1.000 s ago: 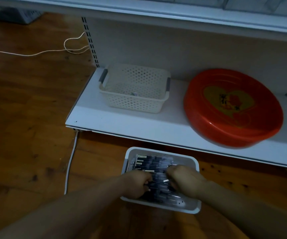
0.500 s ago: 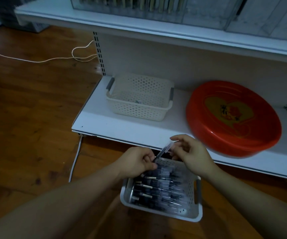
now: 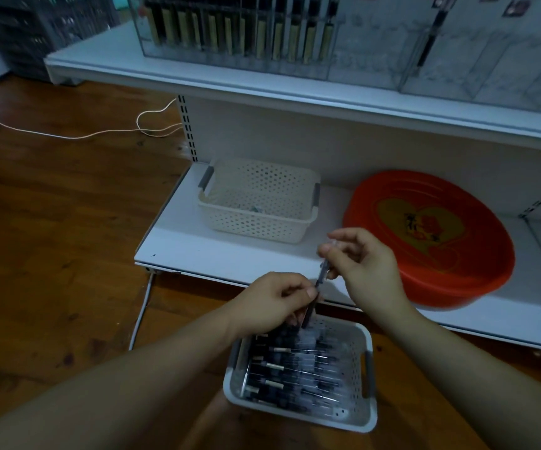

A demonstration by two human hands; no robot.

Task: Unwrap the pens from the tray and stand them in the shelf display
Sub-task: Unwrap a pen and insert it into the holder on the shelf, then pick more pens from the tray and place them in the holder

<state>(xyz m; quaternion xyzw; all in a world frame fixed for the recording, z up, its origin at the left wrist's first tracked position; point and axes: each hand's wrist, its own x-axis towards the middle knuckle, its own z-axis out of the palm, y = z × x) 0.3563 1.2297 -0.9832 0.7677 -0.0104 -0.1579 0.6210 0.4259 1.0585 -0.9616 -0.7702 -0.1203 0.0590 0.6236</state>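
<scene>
Fingers (image 3: 308, 292) of the left hand (image 3: 272, 303) curl tight around the lower end of a wrapped pen (image 3: 316, 292), while the right hand (image 3: 365, 267) pinches its upper end between thumb and fingertips, the pen slanting up to the right between the two hands. Just below the left fingers, on the wooden floor (image 3: 51, 254), sits the white tray (image 3: 368, 414), crowded with more dark pens in clear wrappers (image 3: 295, 371) lying mostly crosswise. Beyond the fingers runs the low white shelf (image 3: 197, 251); up and to their left on it stands a cream perforated basket (image 3: 256, 222), and to the right of the right hand lies a round red dish (image 3: 457, 254) with a yellow heart on it. A white cord (image 3: 67, 136) trails over the floor far to the left. Farthest up, above both hands, the upper shelf (image 3: 262, 89) carries a clear display (image 3: 236, 30) with pens standing upright in its left compartments; one dark pen (image 3: 430, 37) leans in a compartment to the right.
</scene>
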